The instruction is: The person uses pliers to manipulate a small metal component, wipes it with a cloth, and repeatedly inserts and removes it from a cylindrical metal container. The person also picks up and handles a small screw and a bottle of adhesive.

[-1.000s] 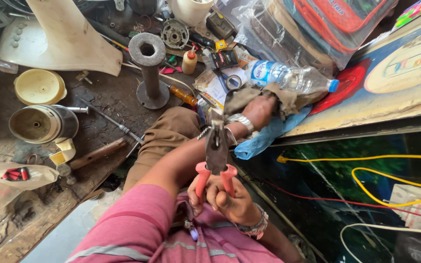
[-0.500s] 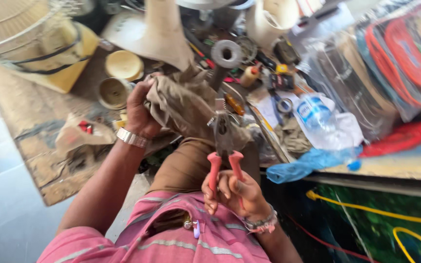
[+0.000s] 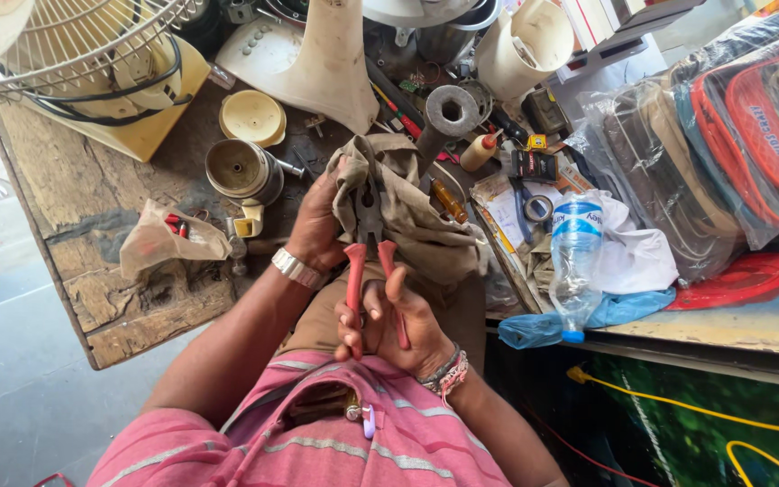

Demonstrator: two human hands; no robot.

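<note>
The cloth (image 3: 407, 212), held off to the left half a second ago, is now bunching around the pliers (image 3: 370, 243) over the lap. Left hand (image 3: 317, 225) is gripping the cloth closed-fisted; right hand (image 3: 389, 320) is clasping the red handles.

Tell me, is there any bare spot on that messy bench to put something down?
Yes: bare wood on the wooden bench between the fan guard, plastic bag and near edge. Around the metal spool, water bottle and cloth it is crowded.
</note>
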